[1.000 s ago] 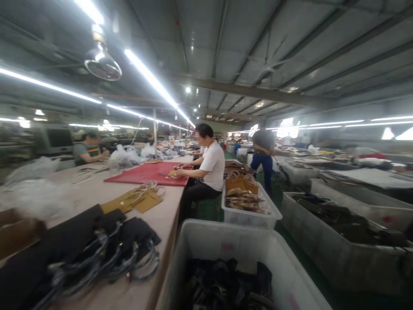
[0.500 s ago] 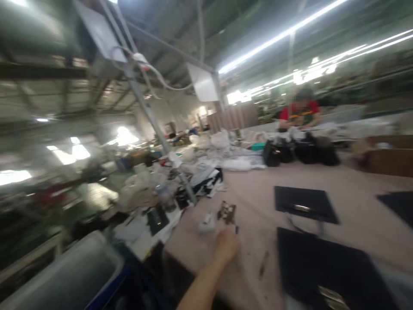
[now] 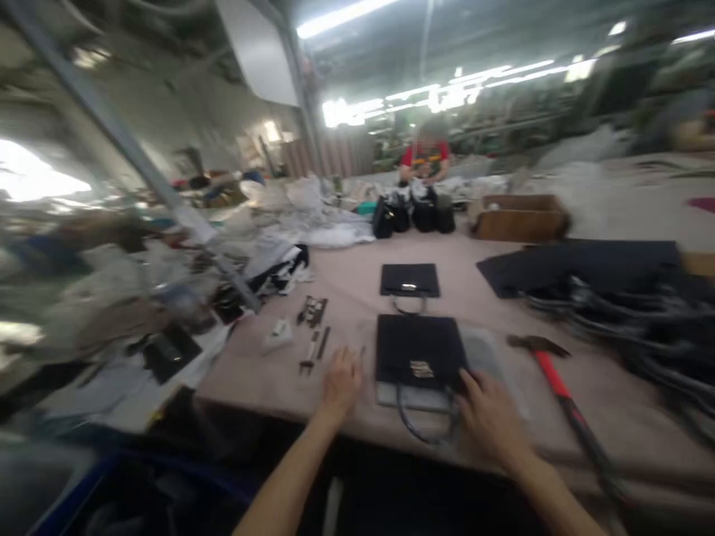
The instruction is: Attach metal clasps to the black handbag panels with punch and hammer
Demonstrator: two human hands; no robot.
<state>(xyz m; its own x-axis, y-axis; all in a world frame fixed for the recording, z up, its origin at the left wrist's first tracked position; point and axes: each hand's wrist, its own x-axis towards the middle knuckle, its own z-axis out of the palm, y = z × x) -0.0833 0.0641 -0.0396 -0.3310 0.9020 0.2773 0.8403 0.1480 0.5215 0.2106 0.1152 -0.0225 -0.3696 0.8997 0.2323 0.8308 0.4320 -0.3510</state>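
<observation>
- Two bare hands reached over the near edge of the pinkish table; the left hand lay palm down, fingers forward, and blur hid whether they pinched anything.
- The right hand touched the near right corner of a dark panel with its fingertips; whether it pinched or only steadied that corner, I could not tell.
- That panel lay flat between the hands, partly over a pale slab, its handle looping toward the near edge.
- Handle and metal fitting were already in place; whether fastening was finished could not be judged.
- Just beyond, a second panel also bore a handle and fitting, so both looked about equally far along.
- Many dark pieces lay heaped at right, their state too blurred to judge.
- Table surface showed between the panels and the small tools at left; the hammer bounded the right side.
- The near edge left little margin below the handle; farther off stood dark bags and a cardboard box.
</observation>
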